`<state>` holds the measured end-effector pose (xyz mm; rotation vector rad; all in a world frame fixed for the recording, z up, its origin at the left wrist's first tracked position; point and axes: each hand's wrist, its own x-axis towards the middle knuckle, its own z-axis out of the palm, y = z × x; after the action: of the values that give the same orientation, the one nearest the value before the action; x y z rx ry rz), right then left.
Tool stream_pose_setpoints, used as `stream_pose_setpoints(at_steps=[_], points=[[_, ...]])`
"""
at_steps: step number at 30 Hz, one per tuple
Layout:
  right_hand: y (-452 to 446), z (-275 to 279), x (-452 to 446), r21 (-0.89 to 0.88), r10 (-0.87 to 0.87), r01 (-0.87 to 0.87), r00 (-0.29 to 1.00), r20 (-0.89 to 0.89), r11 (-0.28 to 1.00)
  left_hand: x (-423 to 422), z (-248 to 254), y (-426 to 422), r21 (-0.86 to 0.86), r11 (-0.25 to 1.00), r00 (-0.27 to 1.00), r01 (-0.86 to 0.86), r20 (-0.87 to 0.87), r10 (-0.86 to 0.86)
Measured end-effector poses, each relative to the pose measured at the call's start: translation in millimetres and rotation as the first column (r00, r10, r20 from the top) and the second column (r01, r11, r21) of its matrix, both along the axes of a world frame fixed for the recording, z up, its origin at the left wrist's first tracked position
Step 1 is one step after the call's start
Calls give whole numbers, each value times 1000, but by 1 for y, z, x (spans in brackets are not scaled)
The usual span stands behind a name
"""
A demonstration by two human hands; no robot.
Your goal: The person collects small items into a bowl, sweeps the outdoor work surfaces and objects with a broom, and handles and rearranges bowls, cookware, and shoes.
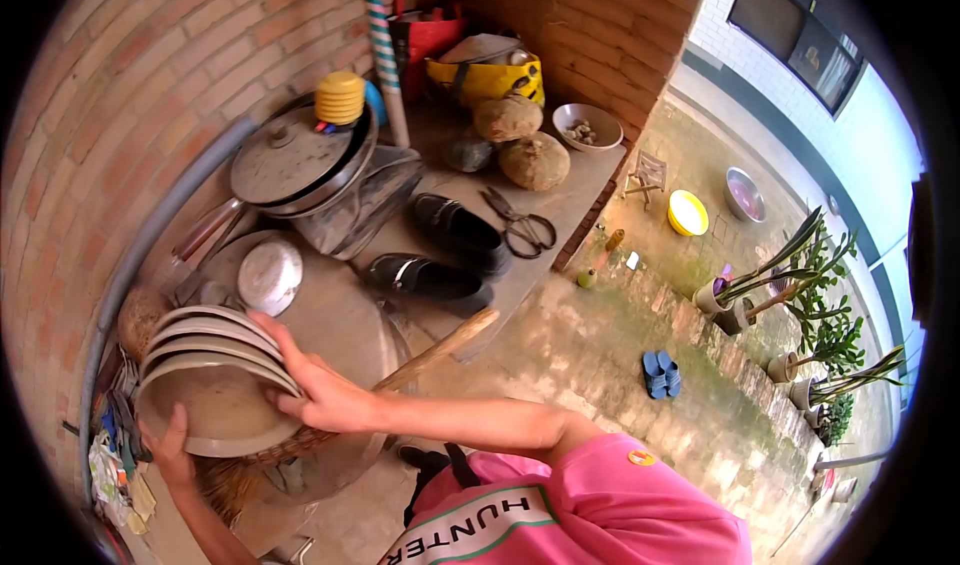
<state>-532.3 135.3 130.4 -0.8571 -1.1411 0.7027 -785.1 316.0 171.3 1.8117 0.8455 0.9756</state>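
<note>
Both hands hold a tilted stack of several pale, dusty bowls (215, 405), mouths facing toward me. My right hand (325, 390) grips the stack's right side, thumb inside the front bowl and fingers along the rims. On the lower left edge, my left hand (170, 447) has its fingers over the front bowl's rim; the rest of its grip is hidden. Under the bowls lie a broom's straw bristles (225, 490), its wooden handle (440, 350) running up to the right. Just above the stack sits a small white round dish or lid (270, 276) on a round, dusty surface.
A lidded pan (290, 160) with a yellow bellows pump (340, 98) stands against the brick wall. Black shoes (460, 233), scissors (525, 233), gourds (535, 160) and a bowl (588, 127) occupy the ledge. Blue slippers (661, 374) and potted plants (735, 315) are in the yard.
</note>
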Motion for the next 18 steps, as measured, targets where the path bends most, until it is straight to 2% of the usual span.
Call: stream_pose_setpoints(at_steps=[1,2,5,6,8,10,12,15,17,18], points=[[-19,-8,11,-49,-16,15,999,-34,999,22,0,-19,-79,997,1000,-4,23,6],[-37,-16,23,-100,-33,27,997,-65,995,45,2,-41,-50,997,988,-62,-146,54],[-79,-33,61,-237,-117,98,991,-70,967,95,-13,-72,-301,954,994,-2,-107,-32],[-91,-36,73,-280,-147,126,988,-54,952,113,-8,-86,-326,944,989,50,-114,-91],[-114,-26,105,-395,-121,54,982,-147,917,160,8,-110,-373,916,971,150,-117,-207],[-121,-29,131,-401,-172,98,974,-151,911,189,8,-117,-383,916,973,118,-138,-183],[-131,-19,157,-449,-195,19,917,-348,893,225,16,-127,-350,933,970,87,-183,-159],[-137,-20,191,-435,-278,72,858,-433,898,279,28,-122,-375,908,949,187,-169,-265],[-143,-9,215,-413,-298,61,788,-539,909,317,34,-120,-328,908,932,263,-157,-326],[-145,-6,229,-475,-347,73,780,-521,877,338,42,-118,-315,859,874,403,-145,-463]])
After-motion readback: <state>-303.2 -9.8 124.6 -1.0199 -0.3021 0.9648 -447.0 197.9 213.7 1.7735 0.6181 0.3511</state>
